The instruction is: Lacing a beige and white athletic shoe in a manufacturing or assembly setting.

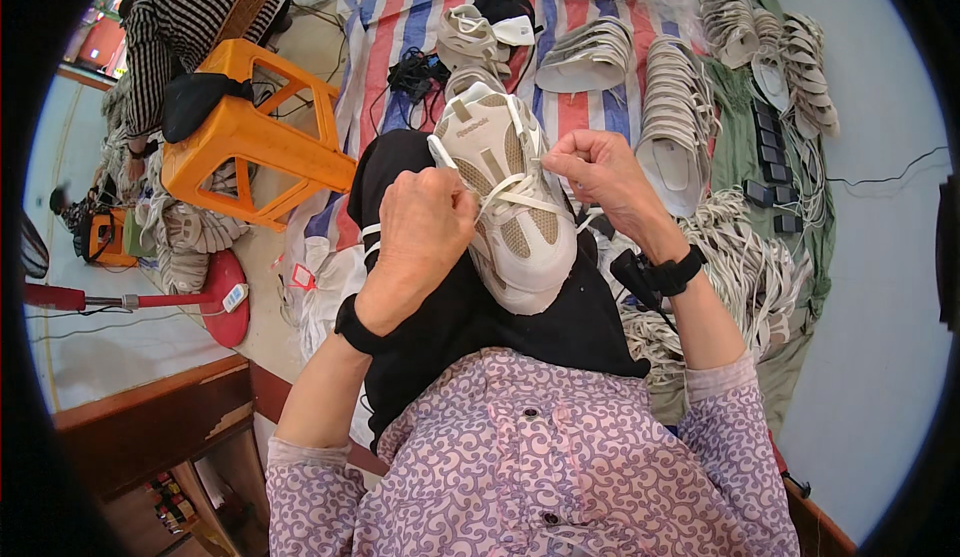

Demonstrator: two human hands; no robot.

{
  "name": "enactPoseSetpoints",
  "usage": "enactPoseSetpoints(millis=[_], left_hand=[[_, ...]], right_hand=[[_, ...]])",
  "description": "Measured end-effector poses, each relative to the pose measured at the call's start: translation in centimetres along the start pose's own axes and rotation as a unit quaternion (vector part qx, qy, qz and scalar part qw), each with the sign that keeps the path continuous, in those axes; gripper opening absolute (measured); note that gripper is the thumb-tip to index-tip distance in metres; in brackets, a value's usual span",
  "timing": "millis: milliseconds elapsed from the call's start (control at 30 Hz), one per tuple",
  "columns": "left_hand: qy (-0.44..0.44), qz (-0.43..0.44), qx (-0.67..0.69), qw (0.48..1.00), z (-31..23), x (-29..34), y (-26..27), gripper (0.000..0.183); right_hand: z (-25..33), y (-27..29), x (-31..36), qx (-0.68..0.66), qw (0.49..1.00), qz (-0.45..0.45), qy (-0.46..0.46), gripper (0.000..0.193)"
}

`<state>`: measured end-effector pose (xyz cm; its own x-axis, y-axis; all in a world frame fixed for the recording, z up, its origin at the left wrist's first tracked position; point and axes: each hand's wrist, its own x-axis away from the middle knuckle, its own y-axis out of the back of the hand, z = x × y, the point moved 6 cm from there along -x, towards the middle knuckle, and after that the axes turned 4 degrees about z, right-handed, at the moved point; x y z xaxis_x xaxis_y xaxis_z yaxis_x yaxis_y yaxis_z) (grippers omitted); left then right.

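A beige and white sneaker (515, 237) rests on black cloth (440, 307) over my lap, its toe pointing toward me. A cream shoelace (518, 193) crosses loosely over the shoe's lower eyelets. At the shoe's left side, my left hand (425, 219) is closed, and the lace runs in toward its fingers. On the other side, my right hand (606, 181) pinches thumb and forefinger beside the shoe's upper edge; a length of lace shows below that hand. The fingers partly hide the lace ends.
An orange plastic stool (255, 142) stands at the left, near a person in a striped top (205, 7). Stacked shoe uppers (672, 117) lie on striped sheeting (395, 17). Bundled laces (735, 277) lie at the right, with a pale wall (880, 287) beyond.
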<state>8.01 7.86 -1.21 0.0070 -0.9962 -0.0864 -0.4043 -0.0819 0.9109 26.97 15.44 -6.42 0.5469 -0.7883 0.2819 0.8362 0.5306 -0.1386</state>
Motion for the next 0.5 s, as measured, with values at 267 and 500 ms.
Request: enactPoseSetpoints(millis=[267, 500], left_hand=[[0.061, 0.030, 0.151, 0.986, 0.5, 0.1, 0.5, 0.018], [0.167, 0.135, 0.383, 0.898, 3.7, 2.0, -0.8, 0.020]], right_hand=[[1.9, -0.2, -2.3, 0.285, 0.952, -0.001, 0.114, 0.015], [7.0, -4.1, 0.6, 0.495, 0.793, -0.045, 0.352, 0.010]])
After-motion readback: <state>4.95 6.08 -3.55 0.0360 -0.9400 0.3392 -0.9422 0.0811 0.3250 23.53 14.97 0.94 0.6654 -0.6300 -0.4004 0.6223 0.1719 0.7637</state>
